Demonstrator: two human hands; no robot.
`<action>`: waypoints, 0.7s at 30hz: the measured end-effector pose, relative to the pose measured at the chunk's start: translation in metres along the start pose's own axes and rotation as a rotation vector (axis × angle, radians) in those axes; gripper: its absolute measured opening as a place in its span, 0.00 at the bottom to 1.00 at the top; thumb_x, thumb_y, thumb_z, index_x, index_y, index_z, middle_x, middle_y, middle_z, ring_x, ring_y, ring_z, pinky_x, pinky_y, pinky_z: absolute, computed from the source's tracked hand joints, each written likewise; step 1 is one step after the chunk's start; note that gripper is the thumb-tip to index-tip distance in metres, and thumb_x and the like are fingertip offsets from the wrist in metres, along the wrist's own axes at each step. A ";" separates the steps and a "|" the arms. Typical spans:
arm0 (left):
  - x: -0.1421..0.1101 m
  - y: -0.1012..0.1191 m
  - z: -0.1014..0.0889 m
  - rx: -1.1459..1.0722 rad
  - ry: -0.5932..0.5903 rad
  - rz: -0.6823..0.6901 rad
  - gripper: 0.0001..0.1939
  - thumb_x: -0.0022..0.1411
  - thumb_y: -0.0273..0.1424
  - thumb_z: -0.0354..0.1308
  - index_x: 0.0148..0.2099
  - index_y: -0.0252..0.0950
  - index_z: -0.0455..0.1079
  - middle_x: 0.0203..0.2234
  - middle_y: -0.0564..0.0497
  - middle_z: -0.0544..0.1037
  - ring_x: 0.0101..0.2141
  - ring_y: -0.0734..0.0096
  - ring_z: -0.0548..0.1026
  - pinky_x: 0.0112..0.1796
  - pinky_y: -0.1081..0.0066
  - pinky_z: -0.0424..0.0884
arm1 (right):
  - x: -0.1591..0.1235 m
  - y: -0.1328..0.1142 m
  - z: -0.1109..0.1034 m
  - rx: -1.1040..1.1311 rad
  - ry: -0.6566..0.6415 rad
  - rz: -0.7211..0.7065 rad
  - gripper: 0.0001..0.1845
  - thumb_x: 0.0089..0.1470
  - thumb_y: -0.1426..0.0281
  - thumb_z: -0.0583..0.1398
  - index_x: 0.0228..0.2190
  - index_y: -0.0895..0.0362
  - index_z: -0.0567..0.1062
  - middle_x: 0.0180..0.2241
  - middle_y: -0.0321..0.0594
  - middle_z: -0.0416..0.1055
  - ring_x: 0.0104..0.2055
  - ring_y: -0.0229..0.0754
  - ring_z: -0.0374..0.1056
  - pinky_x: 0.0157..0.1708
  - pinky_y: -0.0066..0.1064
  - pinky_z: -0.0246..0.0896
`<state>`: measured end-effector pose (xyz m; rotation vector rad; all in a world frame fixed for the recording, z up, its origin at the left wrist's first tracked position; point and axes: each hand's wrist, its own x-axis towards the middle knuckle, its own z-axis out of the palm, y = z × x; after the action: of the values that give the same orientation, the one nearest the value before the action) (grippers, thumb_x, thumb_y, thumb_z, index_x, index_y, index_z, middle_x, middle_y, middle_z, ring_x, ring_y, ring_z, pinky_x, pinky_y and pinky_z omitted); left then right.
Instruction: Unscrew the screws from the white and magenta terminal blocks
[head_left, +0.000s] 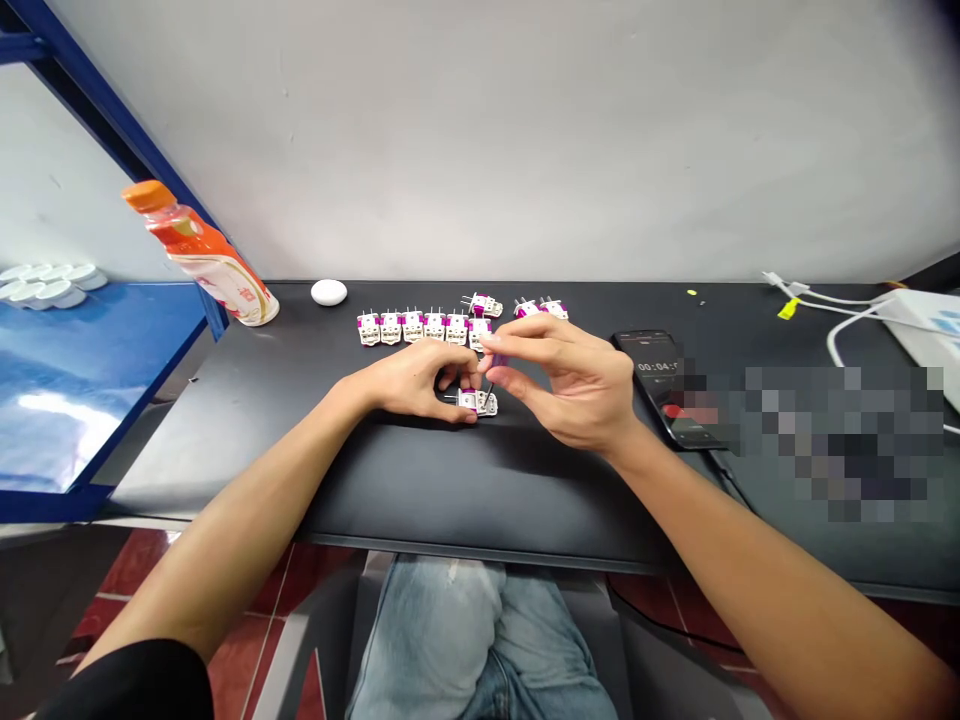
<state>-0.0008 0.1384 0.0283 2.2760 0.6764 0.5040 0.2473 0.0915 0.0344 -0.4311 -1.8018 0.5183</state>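
On the black table my left hand (435,382) pinches a small white and purple plug adapter (486,403) that lies flat. Between the fingertips of my right hand (566,375) is the purple handle of a small screwdriver (490,385). Its thin shaft points down at the right part of the adapter; whether the tip sits in a screw is too small to tell. Behind my hands stands a row of several similar white and purple adapters (412,327), pins upward. One more adapter (482,305) lies behind the row, and two others (553,308) are partly covered by my right hand.
A phone (667,385) with a running timer lies right of my right hand, a cable at its lower end. Farther right are white cables (840,302) and a white box (926,325). At back left stand an orange-capped bottle (214,260) and a white oval object (328,292).
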 end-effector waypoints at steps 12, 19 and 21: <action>0.000 0.001 0.000 -0.001 0.003 0.002 0.19 0.59 0.42 0.79 0.38 0.39 0.74 0.29 0.56 0.75 0.29 0.72 0.69 0.32 0.70 0.65 | -0.001 -0.001 -0.001 -0.051 -0.024 0.071 0.22 0.72 0.68 0.71 0.63 0.43 0.87 0.51 0.40 0.90 0.47 0.46 0.87 0.54 0.43 0.90; 0.000 0.000 0.000 0.006 0.003 0.002 0.18 0.60 0.42 0.80 0.38 0.38 0.75 0.29 0.56 0.76 0.28 0.72 0.69 0.33 0.70 0.66 | 0.000 -0.001 -0.001 -0.063 -0.018 -0.010 0.18 0.69 0.69 0.74 0.58 0.44 0.90 0.53 0.41 0.89 0.51 0.47 0.86 0.51 0.39 0.89; 0.000 -0.001 0.000 0.007 0.003 0.006 0.18 0.59 0.41 0.80 0.38 0.38 0.76 0.29 0.56 0.76 0.29 0.72 0.70 0.33 0.70 0.66 | 0.001 -0.001 -0.001 -0.088 0.007 -0.050 0.20 0.67 0.71 0.75 0.57 0.42 0.90 0.49 0.38 0.90 0.47 0.45 0.86 0.48 0.38 0.88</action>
<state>-0.0008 0.1389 0.0277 2.2845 0.6741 0.5087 0.2476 0.0916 0.0363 -0.4466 -1.8293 0.4030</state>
